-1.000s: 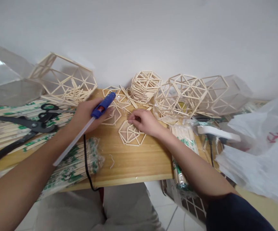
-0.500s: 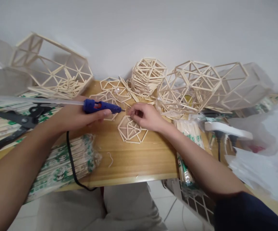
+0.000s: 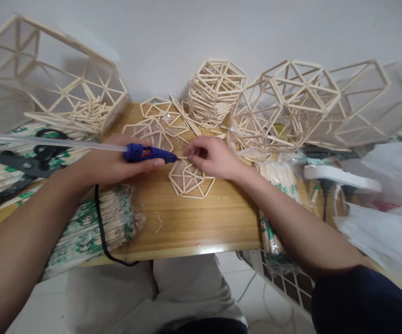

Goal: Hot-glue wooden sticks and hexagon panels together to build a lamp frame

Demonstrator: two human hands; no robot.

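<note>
My left hand (image 3: 119, 160) is wrapped round a blue hot glue gun (image 3: 150, 153), with a long clear glue stick (image 3: 51, 141) coming out of its back end. The gun's nozzle points right, at the upper edge of a flat frame of wooden sticks (image 3: 190, 183) on the table. At that same edge, the fingers of my right hand (image 3: 211, 155) are pinched together. Whatever sits between those fingertips is hidden or too small to make out. More flat stick frames (image 3: 148, 132) lie just behind the glue gun.
Behind stand a stack of stick frames (image 3: 218, 93) and larger stick lattices (image 3: 291, 102), (image 3: 72, 88) holding loose sticks. Packs of wrapped chopsticks (image 3: 110, 222) and black scissors (image 3: 30, 164) lie left. A white power strip (image 3: 341, 178) and plastic bag (image 3: 388, 218) are right. A black cord (image 3: 99, 227) hangs over the table edge.
The glue gun's nozzle has come down to the frame's upper edge, close to my right fingertips. My right hand stays pinched there. The camera view has shifted slightly.
</note>
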